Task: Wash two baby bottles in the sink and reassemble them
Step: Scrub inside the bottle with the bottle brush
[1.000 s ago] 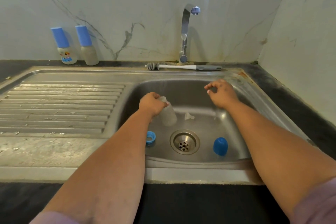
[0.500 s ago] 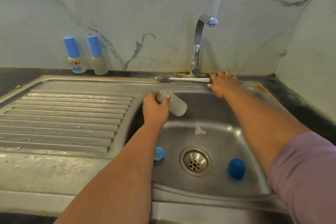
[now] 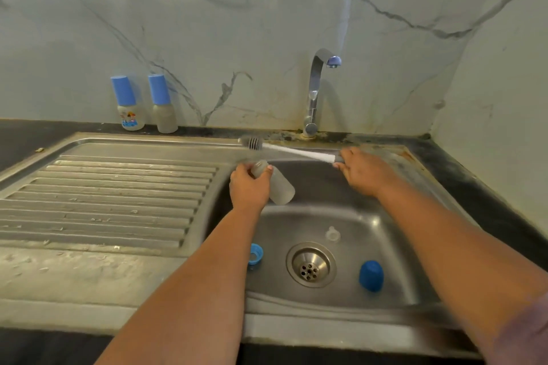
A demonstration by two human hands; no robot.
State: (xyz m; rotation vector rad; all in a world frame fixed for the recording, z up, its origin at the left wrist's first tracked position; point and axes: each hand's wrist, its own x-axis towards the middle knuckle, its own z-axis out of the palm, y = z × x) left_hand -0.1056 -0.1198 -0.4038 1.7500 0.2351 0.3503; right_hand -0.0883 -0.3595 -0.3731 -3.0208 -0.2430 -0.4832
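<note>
Marble wall behind, steel sink [image 3: 394,249] below. Left hand [image 3: 248,187] gripped the frosted bottle [image 3: 277,184], tilted over the basin just left of the tap [image 3: 315,92]. Right hand [image 3: 360,172] clutched the brush [image 3: 292,151] handle, bristles pointing left. Around the drain [image 3: 310,265] lay a blue ring [image 3: 255,253], clear nipple [image 3: 332,233] and blue cap [image 3: 371,275]. Two capped bottles [image 3: 146,104] stood on the desk [image 3: 23,130], well left of the tap.

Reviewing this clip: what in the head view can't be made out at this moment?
- Brush handle end: covered by the right hand.
- Bottle neck and opening: wrapped by the left hand, slightly blurred.
- Blue ring: partly behind the left forearm.
- Label on the left standing bottle: too small to read.
</note>
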